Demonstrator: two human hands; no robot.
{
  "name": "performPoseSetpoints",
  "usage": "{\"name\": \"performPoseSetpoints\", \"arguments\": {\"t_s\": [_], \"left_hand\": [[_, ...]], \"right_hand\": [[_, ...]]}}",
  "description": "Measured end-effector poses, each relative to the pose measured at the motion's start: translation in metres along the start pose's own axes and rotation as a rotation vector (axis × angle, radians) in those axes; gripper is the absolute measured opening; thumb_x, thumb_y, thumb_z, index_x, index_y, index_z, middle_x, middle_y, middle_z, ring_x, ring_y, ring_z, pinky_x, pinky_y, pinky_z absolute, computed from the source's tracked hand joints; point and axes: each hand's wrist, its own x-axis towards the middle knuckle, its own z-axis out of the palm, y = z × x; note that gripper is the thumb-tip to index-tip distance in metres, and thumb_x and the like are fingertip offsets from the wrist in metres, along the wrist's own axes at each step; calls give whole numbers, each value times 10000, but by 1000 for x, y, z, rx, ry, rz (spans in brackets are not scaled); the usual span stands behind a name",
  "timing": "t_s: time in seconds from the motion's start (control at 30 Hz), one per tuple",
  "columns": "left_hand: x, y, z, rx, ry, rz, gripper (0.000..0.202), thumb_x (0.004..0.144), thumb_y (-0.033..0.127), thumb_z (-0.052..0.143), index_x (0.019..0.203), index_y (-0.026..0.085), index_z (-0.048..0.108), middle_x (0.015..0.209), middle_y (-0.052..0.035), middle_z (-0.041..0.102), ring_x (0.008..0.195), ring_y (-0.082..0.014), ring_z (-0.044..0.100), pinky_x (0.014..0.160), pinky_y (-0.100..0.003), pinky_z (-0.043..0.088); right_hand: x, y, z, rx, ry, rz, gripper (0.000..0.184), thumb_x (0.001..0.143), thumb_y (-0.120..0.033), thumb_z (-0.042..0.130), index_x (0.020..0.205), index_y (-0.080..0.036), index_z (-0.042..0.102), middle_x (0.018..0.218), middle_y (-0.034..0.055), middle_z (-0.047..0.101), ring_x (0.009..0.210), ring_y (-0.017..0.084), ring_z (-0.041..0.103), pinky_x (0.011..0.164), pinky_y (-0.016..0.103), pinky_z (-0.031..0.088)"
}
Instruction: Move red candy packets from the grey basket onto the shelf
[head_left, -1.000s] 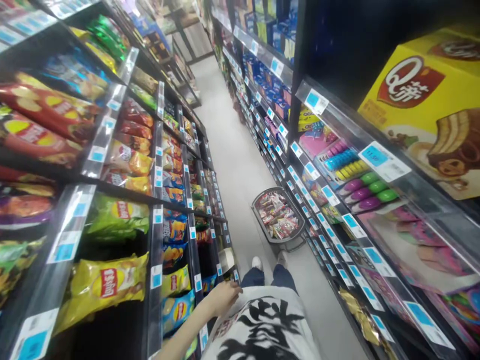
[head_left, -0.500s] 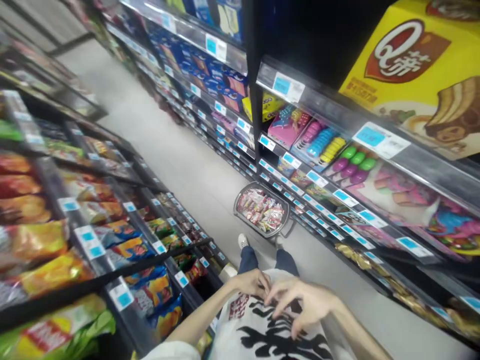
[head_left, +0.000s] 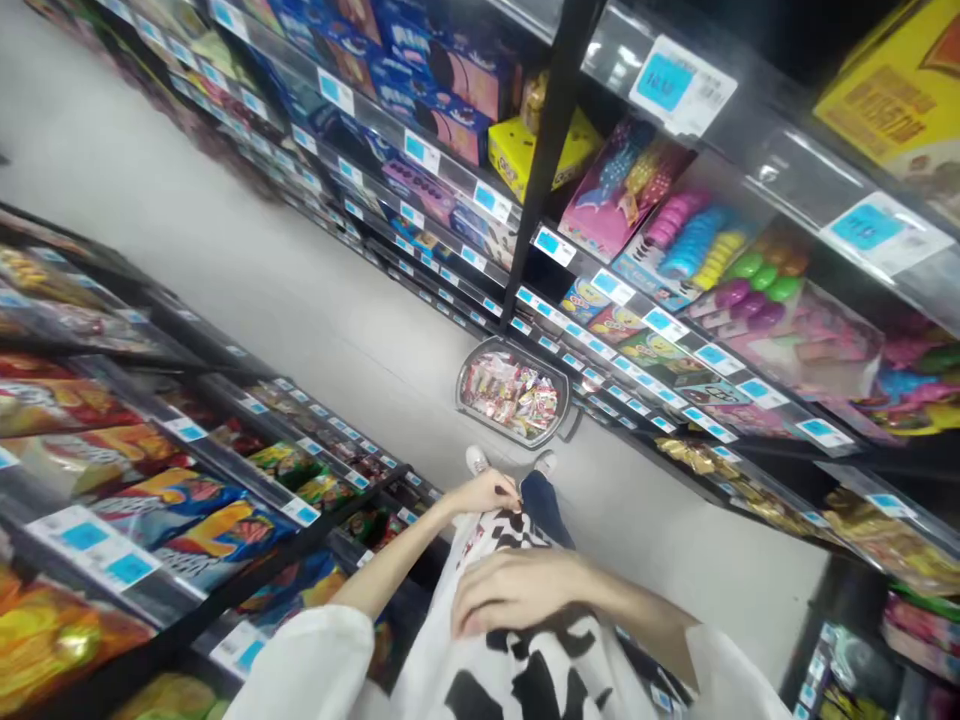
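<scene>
My left hand (head_left: 489, 492) is at the lower edge of a white T-shirt (head_left: 420, 650) with a black and red print. Its fingers are curled together and appear to pinch the cloth. Nearer to me, my right hand (head_left: 517, 592) lies across the front of the shirt, back of the hand up, fingers extended and slightly bent, with nothing visible in it. On the floor just beyond my shoes stands a dark-rimmed basket (head_left: 459, 385), and many small wrapped snack packets (head_left: 514, 388) lie inside it. Neither hand touches the basket.
Shelves of bagged snacks (head_left: 199, 540) line the left side. To the right, racks hold blue boxes (head_left: 465, 70), a yellow box (head_left: 517, 155) and colourful toy-like candies (head_left: 690, 240). Gold packets (head_left: 697, 465) sit lower down. A grey floor aisle (head_left: 300, 290) runs between them.
My right hand has come down from raised, spread fingers to lying on the shirt. My left hand stays by the hem. The view has shifted, bringing the right shelves closer.
</scene>
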Motion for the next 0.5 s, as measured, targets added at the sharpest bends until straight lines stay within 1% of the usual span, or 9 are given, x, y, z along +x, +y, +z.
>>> {"name": "performPoseSetpoints", "arguments": {"t_s": [0.07,0.13,0.2,0.23,0.27,0.33,0.4,0.43,0.5], "left_hand": [[-11,-13,-1,-82,-93,-94,401,757,511,804,832,117,807,785,-83,715,709,-142,621,664,-227,465],[-21,-30,-1,-131,-188,-206,428,672,522,860,825,126,807,773,-77,725,688,-148,629,648,-231,470],[-26,-48,0,-127,-289,-280,456,608,510,900,869,148,808,809,-68,742,716,-161,647,672,-239,485],[-27,-58,2,-117,-313,-293,482,597,505,906,914,157,805,842,-67,748,747,-170,658,698,-245,494],[-26,-67,4,-106,-305,-300,510,607,507,900,968,162,796,880,-69,752,783,-178,666,728,-253,502],[-22,-85,9,-45,-168,-326,543,662,517,858,1051,150,764,921,-78,749,838,-188,671,791,-269,510],[-18,-100,13,68,37,-379,535,733,504,796,1098,119,726,928,-89,741,860,-187,664,837,-279,503],[-18,-105,15,124,121,-414,518,768,489,760,1112,106,709,930,-93,736,861,-186,660,849,-284,499],[-23,-110,18,202,214,-475,468,829,447,683,1136,94,683,937,-95,729,859,-187,654,855,-292,493]], "right_hand": [[-2,0,12,158,15,-45,401,999,-467,507,1133,-130,678,1182,158,685,1130,218,631,1005,335,473],[-11,1,21,298,-19,-209,473,896,-564,648,1070,-126,694,1204,178,677,1139,244,640,1003,326,476],[-22,0,32,363,-152,-385,448,809,-568,753,897,-132,700,1080,170,710,1015,225,683,929,274,503],[-29,-2,37,360,-191,-426,411,817,-543,759,834,-139,687,998,154,720,939,200,694,878,244,510],[-35,-6,41,326,-175,-417,382,845,-521,740,801,-147,674,931,135,721,880,175,693,833,223,509],[-49,-19,40,179,-4,-282,363,894,-510,691,793,-163,654,860,105,711,815,145,673,793,215,495],[-63,-35,27,75,147,-163,402,911,-561,646,793,-176,630,826,90,703,771,128,651,775,223,485],[-69,-43,18,79,171,-145,446,897,-615,633,790,-182,619,806,86,698,752,127,645,768,228,488],[-82,-57,-2,181,66,-192,539,809,-739,645,797,-201,623,772,78,691,735,142,652,751,237,510]]}}
